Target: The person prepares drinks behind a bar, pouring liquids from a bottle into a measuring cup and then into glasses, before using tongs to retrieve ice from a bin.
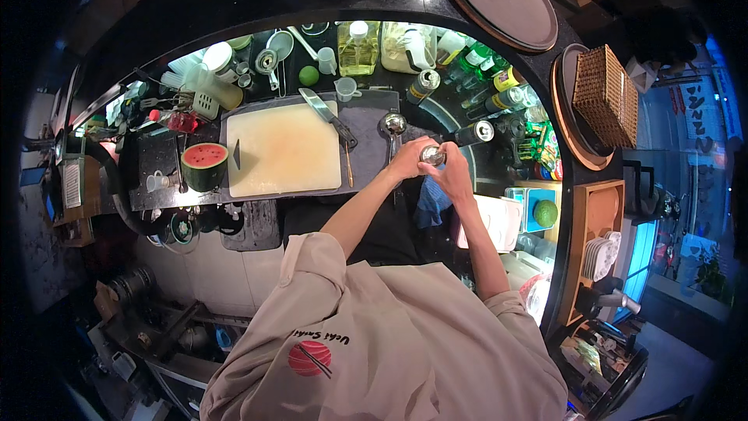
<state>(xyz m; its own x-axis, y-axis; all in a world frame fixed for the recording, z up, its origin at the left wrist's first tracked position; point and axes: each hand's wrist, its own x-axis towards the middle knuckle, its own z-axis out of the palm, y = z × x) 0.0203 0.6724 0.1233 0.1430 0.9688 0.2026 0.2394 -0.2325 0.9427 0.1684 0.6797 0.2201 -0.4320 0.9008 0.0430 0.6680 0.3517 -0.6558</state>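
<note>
My left hand and my right hand meet around a small, shiny metal vessel with a round top, above the right end of a dark mat. The fingers of both hands curl about it; its lower part is hidden. Just left of my hands a steel ladle lies on the mat. A knife with a black handle rests across the upper right corner of a white cutting board, with a thin brown stick beside it. A cut watermelon stands left of the board.
Behind the board are a lime, a clear measuring cup, strainers and a jug of yellow liquid. Cans and green bottles stand to the right. A blue cloth hangs below my hands. Trays lie on the raised ledge.
</note>
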